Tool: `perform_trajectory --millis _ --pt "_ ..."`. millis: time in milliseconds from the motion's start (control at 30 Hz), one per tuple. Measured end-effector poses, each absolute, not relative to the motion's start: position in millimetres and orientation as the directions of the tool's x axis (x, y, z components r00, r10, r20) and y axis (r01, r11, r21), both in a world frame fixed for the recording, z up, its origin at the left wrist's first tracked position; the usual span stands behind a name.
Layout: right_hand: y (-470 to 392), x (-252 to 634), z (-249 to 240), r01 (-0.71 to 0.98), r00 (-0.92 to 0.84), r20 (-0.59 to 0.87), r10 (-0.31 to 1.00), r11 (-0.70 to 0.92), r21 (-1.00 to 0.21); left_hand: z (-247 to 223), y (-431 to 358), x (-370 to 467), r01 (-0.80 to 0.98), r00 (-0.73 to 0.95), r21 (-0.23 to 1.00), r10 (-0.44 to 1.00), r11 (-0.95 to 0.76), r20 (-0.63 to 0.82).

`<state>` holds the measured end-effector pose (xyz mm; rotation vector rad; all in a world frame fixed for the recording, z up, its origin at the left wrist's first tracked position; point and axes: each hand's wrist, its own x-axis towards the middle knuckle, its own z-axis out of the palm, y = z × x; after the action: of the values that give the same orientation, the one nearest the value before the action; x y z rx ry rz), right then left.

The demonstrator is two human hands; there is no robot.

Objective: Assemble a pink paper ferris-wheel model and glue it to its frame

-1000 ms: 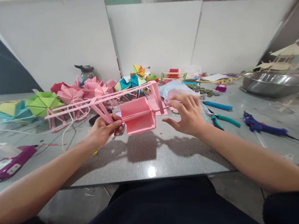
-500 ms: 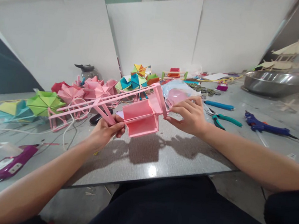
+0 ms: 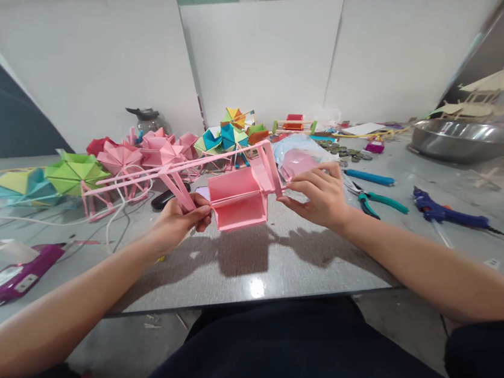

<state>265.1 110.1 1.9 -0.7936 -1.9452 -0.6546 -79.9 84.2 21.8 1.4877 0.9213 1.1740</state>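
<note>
Pink stick frame (image 3: pixel 167 170), long and narrow, one item, held tilted above the grey tabletop (image 3: pixel 223 286), its broad end toward the right hand (image 3: pixel 319 195). Pink paddle wheel (image 3: pixel 238 201), one, with flat panels, set at the near side of the frame, between the two hands. Left hand (image 3: pixel 185 219): thumb and fingertips pinching the frame at the lower end of a slanted strut, beside the wheel. Right hand: thumb and index finger closed on the pink axle tip (image 3: pixel 284 188) just outside the frame's upright end, the remaining fingers bent and slightly fanned. Behind the frame, left: pink folded-paper canopies (image 3: pixel 121 159), a green folded-paper canopy (image 3: pixel 76 175), a blue-and-yellow one (image 3: pixel 29 188) and a white cable (image 3: pixel 109 221). Near left edge: purple power strip (image 3: pixel 19 273). Behind, centre: multicoloured paper pieces (image 3: pixel 228 136), a red paddle wheel (image 3: pixel 293 122) in a pale frame, and a clear plastic bag (image 3: pixel 299 152). Beyond the right hand: greenish round discs (image 3: pixel 349 153), a blue rod-shaped tool (image 3: pixel 369 178), teal-handled pliers (image 3: pixel 380 200) and a blue glue gun (image 3: pixel 451 215). Far right: stainless-steel bowl (image 3: pixel 470 144), with a pale model pavilion (image 3: pixel 491 89) behind it. White panels (image 3: pixel 257 62) stand along the back.
</note>
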Motion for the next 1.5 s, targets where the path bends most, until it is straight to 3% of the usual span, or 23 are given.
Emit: perform_trajectory --millis 200,367,567,833,1200,1333,1500 --pt "115 266 1 0.711 -0.402 0.914 0.046 0.645 0.280 25 81 -82 0.134 0.278 0.911 0.897 -0.389 0.343" --pt "118 266 1 0.702 -0.413 0.911 0.012 0.641 0.310 30 76 -84 0.266 0.343 0.814 0.840 -0.516 0.421" --pt "118 267 0 0.691 -0.405 0.914 -0.017 0.650 0.318 29 76 -87 0.343 0.347 0.765 0.830 -0.545 0.437" --pt "119 272 -4 0.711 -0.428 0.903 0.039 0.631 0.310 25 78 -86 0.253 0.355 0.791 0.815 -0.556 0.459" --pt "119 272 -3 0.716 -0.467 0.884 0.032 0.600 0.356 22 82 -86 0.168 0.294 0.888 0.881 -0.428 0.370" --pt "116 267 -1 0.712 -0.444 0.896 -0.027 0.595 0.371 21 83 -85 0.112 0.298 0.918 0.895 -0.379 0.333" --pt "109 263 -3 0.797 -0.327 0.928 -0.177 0.477 0.371 19 83 -83 0.058 0.257 0.921 0.897 -0.386 0.360"
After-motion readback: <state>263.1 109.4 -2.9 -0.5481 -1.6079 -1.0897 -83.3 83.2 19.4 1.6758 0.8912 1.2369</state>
